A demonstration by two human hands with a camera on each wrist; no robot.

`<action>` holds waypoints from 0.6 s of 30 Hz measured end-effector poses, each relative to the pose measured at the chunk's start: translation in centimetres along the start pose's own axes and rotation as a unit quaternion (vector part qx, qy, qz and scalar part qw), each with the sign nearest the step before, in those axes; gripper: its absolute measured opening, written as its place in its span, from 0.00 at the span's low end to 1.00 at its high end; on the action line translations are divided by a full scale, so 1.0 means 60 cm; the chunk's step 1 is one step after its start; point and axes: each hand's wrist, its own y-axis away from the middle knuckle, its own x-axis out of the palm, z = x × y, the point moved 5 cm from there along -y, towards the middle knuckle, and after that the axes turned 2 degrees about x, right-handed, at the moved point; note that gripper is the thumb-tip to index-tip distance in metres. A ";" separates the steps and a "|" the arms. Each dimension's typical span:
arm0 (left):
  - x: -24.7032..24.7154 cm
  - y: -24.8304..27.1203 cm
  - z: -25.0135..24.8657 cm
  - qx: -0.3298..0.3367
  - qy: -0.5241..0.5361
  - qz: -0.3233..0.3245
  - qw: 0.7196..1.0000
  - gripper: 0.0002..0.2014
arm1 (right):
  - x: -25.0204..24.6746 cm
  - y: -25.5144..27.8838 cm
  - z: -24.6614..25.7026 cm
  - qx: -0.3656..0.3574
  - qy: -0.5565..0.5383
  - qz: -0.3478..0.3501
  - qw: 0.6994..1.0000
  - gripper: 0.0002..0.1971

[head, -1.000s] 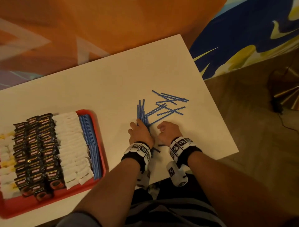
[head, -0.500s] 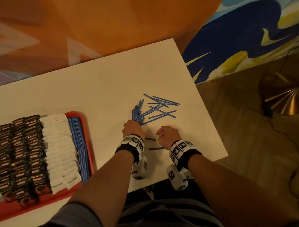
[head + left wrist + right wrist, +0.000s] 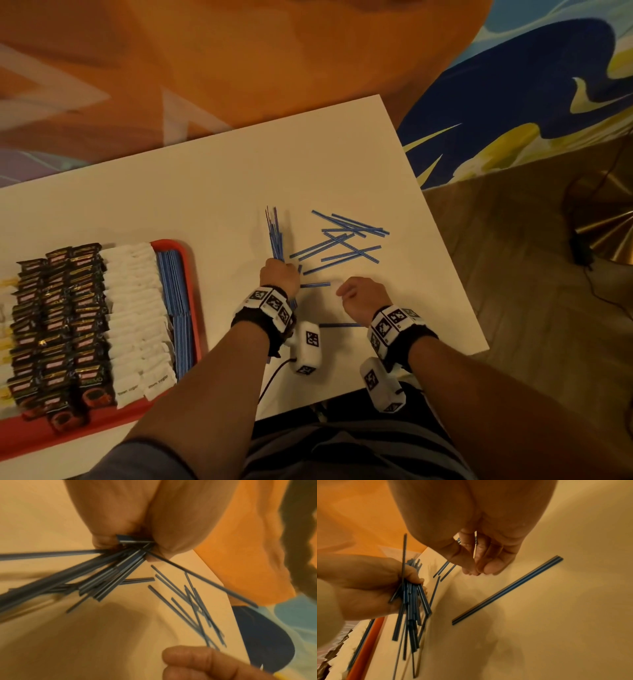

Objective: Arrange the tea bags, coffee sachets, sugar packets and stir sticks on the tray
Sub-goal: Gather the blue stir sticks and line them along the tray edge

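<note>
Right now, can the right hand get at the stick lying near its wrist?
Probably yes. The stick lies alone on bare table, just beside the right hand, nothing over it. The fingers already seem to pinch one stick, so a second pick may be fiddly.

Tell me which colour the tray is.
The tray is red, seen best in the head view.
</note>
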 end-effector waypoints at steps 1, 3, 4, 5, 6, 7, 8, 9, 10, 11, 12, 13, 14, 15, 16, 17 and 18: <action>-0.005 0.000 0.003 -0.008 0.046 -0.004 0.999 0.18 | 0.000 0.000 0.000 0.001 0.000 -0.001 1.000 0.15; -0.010 -0.003 0.008 -0.019 0.141 -0.008 0.990 0.17 | 0.000 -0.001 0.000 0.004 0.000 0.001 1.000 0.15; -0.013 -0.005 0.013 -0.027 0.191 -0.012 0.981 0.16 | 0.001 -0.001 0.000 0.005 0.001 0.004 1.000 0.15; -0.015 -0.006 0.016 -0.037 0.238 -0.016 0.970 0.14 | 0.001 -0.002 0.000 0.006 0.003 0.007 1.000 0.15; -0.016 -0.007 0.021 -0.046 0.285 -0.021 0.957 0.12 | 0.002 -0.002 0.001 0.004 0.005 0.011 1.000 0.15; -0.016 -0.008 0.024 -0.054 0.339 -0.022 0.939 0.08 | 0.001 -0.003 0.002 0.003 0.008 0.014 1.000 0.15; -0.017 -0.007 0.027 -0.060 0.393 -0.020 0.917 0.06 | 0.001 -0.002 0.003 0.000 0.010 0.015 1.000 0.14; -0.018 -0.008 0.029 -0.065 0.429 -0.021 0.901 0.07 | 0.001 -0.003 0.004 -0.002 0.014 0.017 1.000 0.14; -0.020 -0.010 0.032 -0.067 0.448 -0.026 0.891 0.09 | 0.001 -0.003 0.005 -0.005 0.017 0.019 1.000 0.14; -0.023 -0.010 0.033 -0.065 0.459 -0.032 0.886 0.09 | 0.001 -0.004 0.007 -0.007 0.022 0.021 1.000 0.14; -0.025 -0.012 0.034 -0.063 0.465 -0.036 0.882 0.09 | 0.001 -0.004 0.009 -0.009 0.025 0.024 0.999 0.13; -0.025 -0.015 0.035 -0.062 0.469 -0.038 0.880 0.09 | 0.000 -0.003 0.012 -0.013 0.030 0.027 0.999 0.13; -0.026 -0.017 0.035 -0.063 0.474 -0.037 0.877 0.09 | -0.001 -0.002 0.017 -0.021 0.033 0.030 0.999 0.12; -0.026 -0.018 0.033 -0.064 0.476 -0.035 0.876 0.09 | -0.004 -0.001 0.025 -0.037 0.031 0.028 0.998 0.11; -0.026 -0.019 0.032 -0.065 0.474 -0.034 0.877 0.09 | -0.009 0.003 0.039 -0.061 0.015 0.019 0.998 0.08; -0.026 -0.017 0.031 -0.069 0.467 -0.034 0.881 0.08 | -0.015 0.010 0.056 -0.092 -0.018 0.008 0.996 0.07; -0.026 -0.015 0.029 -0.071 0.459 -0.033 0.885 0.07 | -0.021 0.018 0.078 -0.129 -0.059 0.000 0.990 0.08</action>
